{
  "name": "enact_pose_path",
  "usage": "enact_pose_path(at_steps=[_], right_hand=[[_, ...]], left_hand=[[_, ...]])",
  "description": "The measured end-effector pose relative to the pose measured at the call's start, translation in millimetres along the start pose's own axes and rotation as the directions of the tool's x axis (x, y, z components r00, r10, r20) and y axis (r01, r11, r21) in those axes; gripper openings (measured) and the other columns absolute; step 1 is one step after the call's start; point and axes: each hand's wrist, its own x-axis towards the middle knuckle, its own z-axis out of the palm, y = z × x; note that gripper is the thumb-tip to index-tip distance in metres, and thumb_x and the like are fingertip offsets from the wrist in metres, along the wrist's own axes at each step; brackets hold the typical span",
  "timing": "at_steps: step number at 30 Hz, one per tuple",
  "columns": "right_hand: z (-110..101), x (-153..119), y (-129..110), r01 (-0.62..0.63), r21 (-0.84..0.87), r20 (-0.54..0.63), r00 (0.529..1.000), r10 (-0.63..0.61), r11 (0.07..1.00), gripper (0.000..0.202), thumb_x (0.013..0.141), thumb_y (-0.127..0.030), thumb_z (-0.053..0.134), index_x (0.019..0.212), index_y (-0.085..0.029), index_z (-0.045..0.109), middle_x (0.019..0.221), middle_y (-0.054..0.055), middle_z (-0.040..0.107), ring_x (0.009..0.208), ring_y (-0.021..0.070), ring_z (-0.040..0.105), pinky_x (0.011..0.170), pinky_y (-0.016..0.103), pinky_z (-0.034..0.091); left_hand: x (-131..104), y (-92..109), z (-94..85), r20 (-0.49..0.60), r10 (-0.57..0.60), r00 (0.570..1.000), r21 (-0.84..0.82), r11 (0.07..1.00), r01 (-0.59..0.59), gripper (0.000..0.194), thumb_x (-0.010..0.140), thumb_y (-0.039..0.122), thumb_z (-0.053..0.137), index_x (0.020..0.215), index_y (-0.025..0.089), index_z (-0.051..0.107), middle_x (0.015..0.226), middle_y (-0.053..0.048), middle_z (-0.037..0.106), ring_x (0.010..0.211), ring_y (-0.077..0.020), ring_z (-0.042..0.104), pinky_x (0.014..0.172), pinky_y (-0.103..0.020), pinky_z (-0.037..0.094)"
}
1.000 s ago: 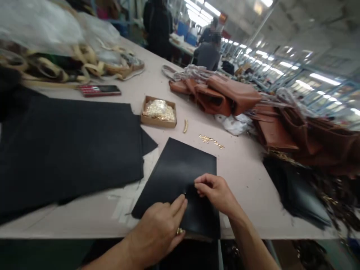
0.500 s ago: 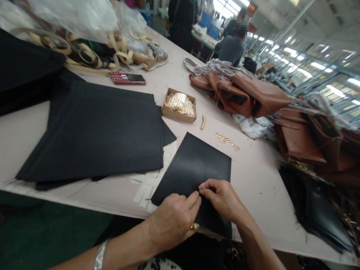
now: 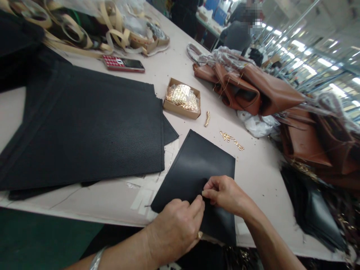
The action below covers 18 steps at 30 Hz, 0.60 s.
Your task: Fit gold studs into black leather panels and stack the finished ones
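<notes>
A smooth black leather panel lies at the table's front edge. Both hands meet over its lower middle, fingertips almost touching. My left hand, with a ring and a silver bracelet, rests on the panel with its fingers pressed together; whatever it may hold is hidden. Thumb and forefinger of my right hand are pinched on something too small to make out. Beyond the panel lie a loose gold chain and a short gold piece. Gold parts in plastic fill a small cardboard box.
Large black leather pieces are stacked at left. Behind them are a red phone and coiled beige strips. Brown bags and black pieces line the right side. A person is in the background.
The view has shifted slightly, so the table's things appear moved. My right hand's fingers have curled a little more and sit just above my left fingertips.
</notes>
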Motion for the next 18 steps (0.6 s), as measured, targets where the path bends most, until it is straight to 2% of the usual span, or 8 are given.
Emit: enact_pose_path(at_steps=[6, 11, 16, 18], right_hand=[[-4, 5, -6, -0.069, 0.000, 0.020, 0.997, 0.069, 0.998, 0.009, 0.073, -0.024, 0.070, 0.067, -0.021, 0.063, 0.051, -0.003, 0.061, 0.048, 0.0126, 0.057, 0.044, 0.021, 0.034], [-8, 6, -19, -0.110, -0.049, -0.003, 0.994, 0.110, 0.993, 0.016, 0.069, -0.020, 0.075, 0.060, -0.020, 0.061, 0.045, -0.005, 0.057, 0.045, 0.0110, 0.054, 0.043, 0.021, 0.030], [-8, 0, -14, -0.030, -0.055, -0.108, 0.994, 0.024, 0.998, 0.018, 0.065, -0.028, 0.082, 0.063, -0.021, 0.065, 0.053, -0.004, 0.060, 0.051, 0.0121, 0.056, 0.047, 0.022, 0.034], [-8, -7, -3, 0.037, -0.043, -0.231, 0.972, -0.046, 0.998, 0.015, 0.068, -0.031, 0.080, 0.072, -0.021, 0.069, 0.062, -0.002, 0.065, 0.060, 0.0144, 0.060, 0.055, 0.024, 0.040]], left_hand=[[-1, 0, 1.8, -0.019, 0.029, 0.999, -0.010, 1.000, -0.029, 0.050, 0.096, 0.037, 0.046, 0.134, 0.006, 0.052, 0.136, -0.015, 0.060, 0.082, -0.0224, 0.064, 0.064, -0.037, 0.051], [-1, -2, 2.7, -0.035, 0.020, 0.999, -0.002, 1.000, -0.020, 0.043, 0.091, 0.020, 0.044, 0.130, 0.010, 0.057, 0.132, -0.013, 0.064, 0.083, -0.0240, 0.068, 0.066, -0.039, 0.056], [-2, -4, 5.8, -0.162, 0.041, 0.986, 0.013, 0.999, -0.040, 0.046, 0.081, 0.006, 0.043, 0.120, 0.015, 0.065, 0.119, -0.008, 0.071, 0.080, -0.0226, 0.070, 0.065, -0.038, 0.058], [-4, -7, 9.7, -0.244, 0.051, 0.969, 0.022, 0.999, -0.047, 0.045, 0.081, 0.005, 0.041, 0.117, 0.017, 0.066, 0.115, -0.007, 0.072, 0.083, -0.0217, 0.072, 0.067, -0.036, 0.059]])
